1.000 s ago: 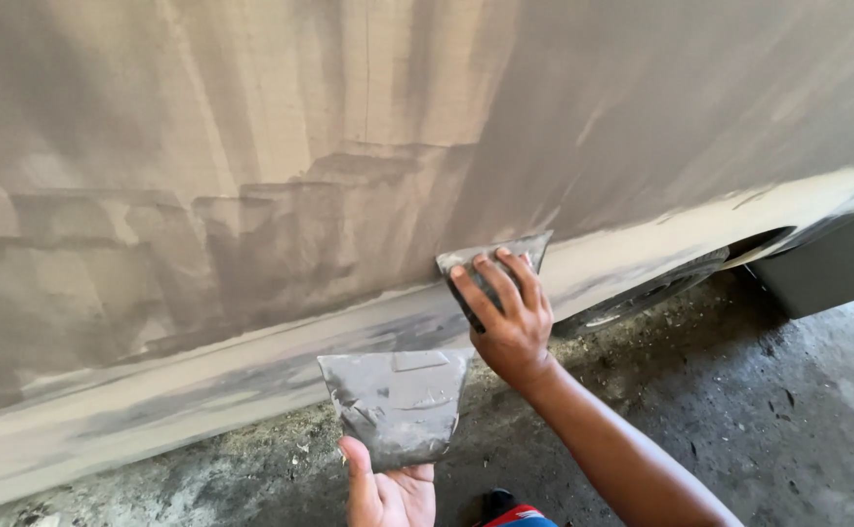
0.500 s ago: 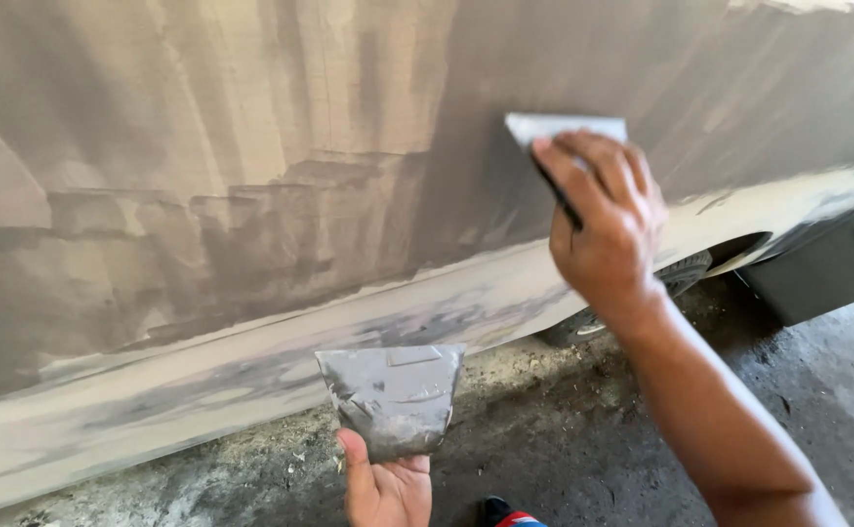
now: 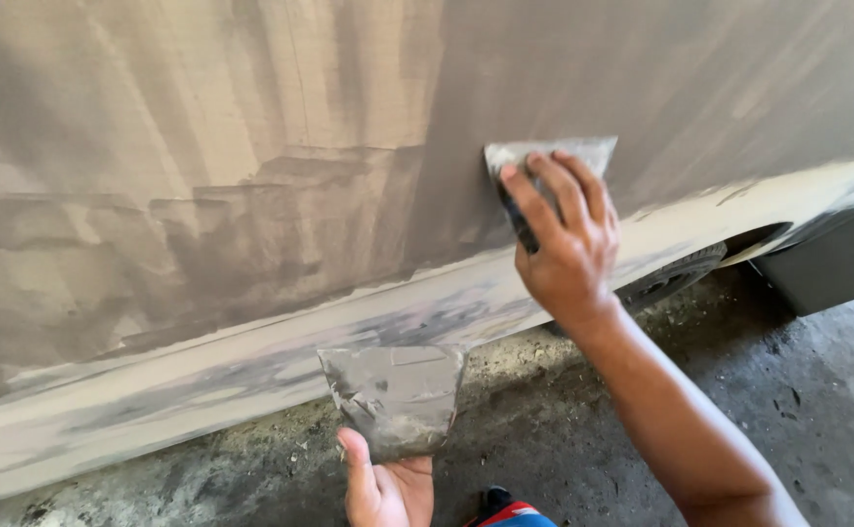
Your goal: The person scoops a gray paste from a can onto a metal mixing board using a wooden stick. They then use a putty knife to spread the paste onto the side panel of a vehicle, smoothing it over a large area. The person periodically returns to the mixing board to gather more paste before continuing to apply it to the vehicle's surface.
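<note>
Filler spreading on a vehicle side panel

The right hand (image 3: 564,239), gripping a spreader blade (image 3: 549,156), has come back down the grey-filled panel (image 3: 251,195) after its higher reach, blade flat against it. The left hand (image 3: 385,488) holds the smeared filler board (image 3: 393,395) low, near the sill.

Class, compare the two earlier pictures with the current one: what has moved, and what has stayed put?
The right hand carried its spreader blade up the grey panel from the lower edge, then slightly back down. The left hand still holds the smeared flat plate low, in the same place.
</note>
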